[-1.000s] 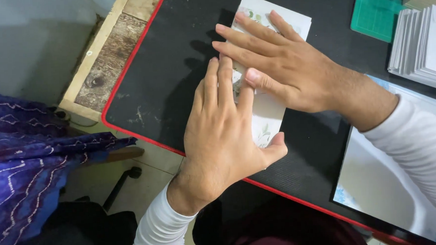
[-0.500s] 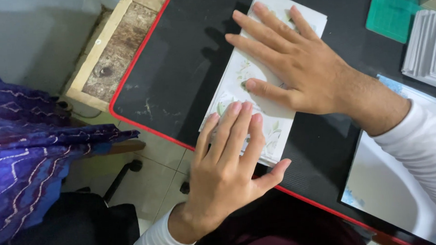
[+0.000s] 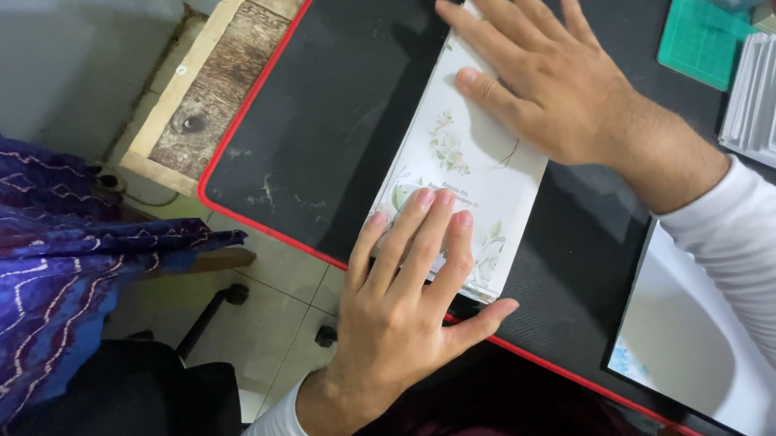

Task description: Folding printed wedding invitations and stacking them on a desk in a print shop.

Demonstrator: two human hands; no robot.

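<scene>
Here my left hand [image 3: 401,309] lies flat and open, fingers [image 3: 428,229] together, pressing on the near end of a white card with a pale flower print [image 3: 468,158]; it grips nothing, only weighs the card down. My right hand [image 3: 548,80] is likewise spread flat and open on the card's far end, at about one o'clock from the left hand, palm down, closed on nothing. The card lies lengthwise on the black mat with a red edge [image 3: 314,125], its near corner close to the mat's border. At two o'clock sits a small green cutting mat [image 3: 703,38], and just beside it at three o'clock a stack of white cards [image 3: 771,105]. At nine o'clock hangs blue patterned cloth [image 3: 50,259].
</scene>
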